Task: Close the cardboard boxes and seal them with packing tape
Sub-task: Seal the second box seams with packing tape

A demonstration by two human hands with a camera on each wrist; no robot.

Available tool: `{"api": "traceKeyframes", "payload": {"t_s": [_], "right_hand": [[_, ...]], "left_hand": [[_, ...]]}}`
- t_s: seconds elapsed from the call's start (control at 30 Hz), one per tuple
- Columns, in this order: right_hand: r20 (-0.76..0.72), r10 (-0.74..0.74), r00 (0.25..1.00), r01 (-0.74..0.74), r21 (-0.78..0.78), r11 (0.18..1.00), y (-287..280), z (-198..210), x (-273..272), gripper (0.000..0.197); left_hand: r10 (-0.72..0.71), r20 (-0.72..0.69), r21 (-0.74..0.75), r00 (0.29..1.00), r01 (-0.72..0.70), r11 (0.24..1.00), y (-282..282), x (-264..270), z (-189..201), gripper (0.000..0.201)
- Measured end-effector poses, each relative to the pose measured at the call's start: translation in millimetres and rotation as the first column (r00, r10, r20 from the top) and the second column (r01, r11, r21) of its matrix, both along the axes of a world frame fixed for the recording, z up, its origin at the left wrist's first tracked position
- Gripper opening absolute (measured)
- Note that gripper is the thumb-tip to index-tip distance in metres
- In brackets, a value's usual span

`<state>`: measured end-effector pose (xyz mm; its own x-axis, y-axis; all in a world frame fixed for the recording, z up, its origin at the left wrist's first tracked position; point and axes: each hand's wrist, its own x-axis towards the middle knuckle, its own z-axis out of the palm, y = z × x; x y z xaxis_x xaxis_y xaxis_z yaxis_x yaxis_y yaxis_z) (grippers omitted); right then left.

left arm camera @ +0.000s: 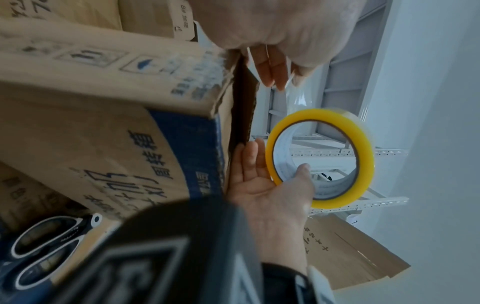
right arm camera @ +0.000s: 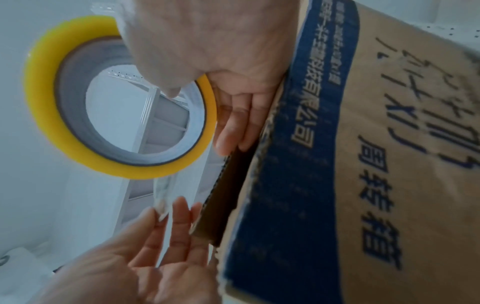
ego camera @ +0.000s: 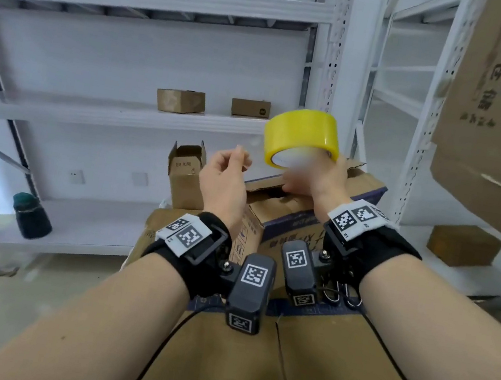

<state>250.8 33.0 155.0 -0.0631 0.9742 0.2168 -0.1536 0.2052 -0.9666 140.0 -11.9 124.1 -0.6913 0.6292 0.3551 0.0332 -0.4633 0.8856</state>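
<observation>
White shelf beyond the left hand bears two small boxes; lower shelf carries a dark jar.

Right hand grips yellow tape roll; left hand pinches its loose end beside printed box.

White shelving; dark green jar; scissors.

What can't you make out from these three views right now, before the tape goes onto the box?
- Head view: right hand fingers on the tape roll are blurred.
- All views: inside of the blue-banded box is hidden by its flaps.
- Left wrist view: scissors blades cut off by the edge.
- Right wrist view: left hand pinches the tape end; its length is unclear, transparent.
</observation>
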Motion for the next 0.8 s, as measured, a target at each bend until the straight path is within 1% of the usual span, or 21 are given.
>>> {"api": "traceKeyframes", "payload": {"t_s": [0.07, 0.13, 0.2, 0.3, 0.43, 0.53, 0.63, 0.67, 0.77, 0.8], "right_hand": [[0.063, 0.018, 0.998, -0.018, 0.006, 1.0, 2, 2, -1, 0.035], [0.139, 0.006, 0.99, -0.012, 0.042, 0.999, 4, 2, -4, 0.036], [0.209, -0.035, 0.977, 0.014, 0.103, 0.995, 6, -1, -8, 0.034], [0.26, -0.092, 0.961, 0.049, 0.168, 0.985, 12, -5, -16, 0.033], [0.181, -0.178, 0.967, 0.127, 0.261, 0.957, 18, -7, -32, 0.037], [0.236, -0.185, 0.954, 0.111, 0.295, 0.949, 23, -8, -41, 0.037], [0.238, -0.2, 0.95, 0.121, 0.31, 0.943, 30, -11, -51, 0.027], [0.239, -0.204, 0.949, 0.122, 0.316, 0.941, 32, -11, -53, 0.027], [0.266, -0.2, 0.943, 0.109, 0.322, 0.94, 39, -13, -56, 0.043], [0.273, -0.194, 0.942, 0.099, 0.326, 0.94, 42, -13, -56, 0.045]], "left_hand": [[-0.024, -0.015, -0.041, 1.0, 0.023, 0.999, -2, -4, 0, 0.026], [-0.022, -0.038, -0.076, 0.999, 0.019, 0.997, -4, -7, -2, 0.024], [0.001, -0.045, -0.1, 0.999, -0.005, 0.995, -5, -12, -4, 0.022], [0.04, -0.051, -0.123, 0.998, -0.046, 0.991, -4, -18, -6, 0.02], [0.023, -0.004, -0.126, 1.0, -0.023, 0.992, -1, -26, -6, 0.019], [0.012, 0.052, -0.115, 0.999, -0.006, 0.993, 6, -32, -8, 0.019], [-0.005, 0.13, -0.125, 0.992, 0.021, 0.992, 11, -34, -12, 0.018], [-0.018, 0.162, -0.126, 0.987, 0.039, 0.991, 12, -35, -13, 0.018], [-0.045, 0.226, -0.12, 0.973, 0.073, 0.99, 15, -40, -16, 0.018], [-0.049, 0.241, -0.121, 0.969, 0.081, 0.989, 17, -41, -16, 0.018]]}}
